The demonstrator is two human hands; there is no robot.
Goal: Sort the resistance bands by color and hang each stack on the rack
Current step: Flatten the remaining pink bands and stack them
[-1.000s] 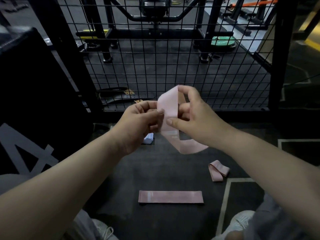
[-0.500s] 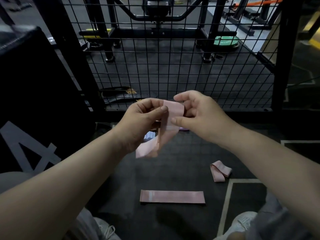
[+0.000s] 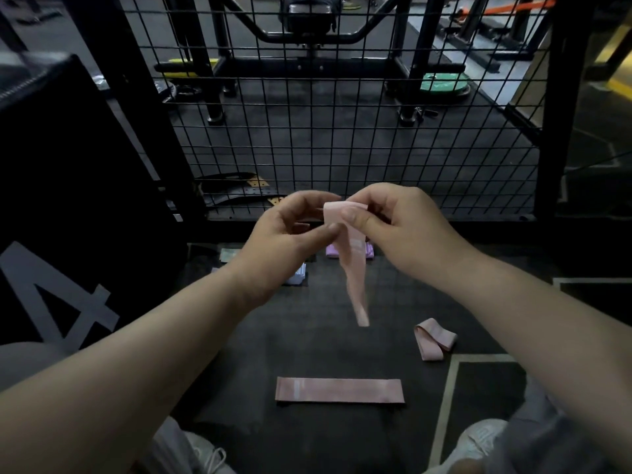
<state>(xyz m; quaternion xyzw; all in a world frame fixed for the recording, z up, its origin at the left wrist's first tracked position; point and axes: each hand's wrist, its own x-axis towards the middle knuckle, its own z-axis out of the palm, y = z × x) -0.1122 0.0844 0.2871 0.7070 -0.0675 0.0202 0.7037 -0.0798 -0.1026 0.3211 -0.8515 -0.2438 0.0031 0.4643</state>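
Note:
A pink resistance band [image 3: 352,268] hangs straight down between my hands, in front of the black wire mesh rack [image 3: 342,138]. My right hand [image 3: 393,227] pinches its top edge between thumb and forefinger. My left hand [image 3: 290,230] pinches the band's left edge just below. On the floor lie a flat pink band [image 3: 338,390] near my feet and a folded pink band [image 3: 434,338] to the right. A purple band [image 3: 333,249] lies on the floor behind the hanging band. A light blue-white band [image 3: 297,275] and a greenish band [image 3: 229,255] lie partly hidden by my left hand.
A large black box with a grey "4" [image 3: 61,234] stands at the left. Gym machines and a green weight plate [image 3: 443,86] sit beyond the mesh. My white shoes [image 3: 478,439] are at the bottom edge. Grey floor lines mark the mat at right.
The pink band, looped and curled between my hands earlier, now hangs straight down. My right hand shifted to pinch its top edge; both hands stayed at about the same height.

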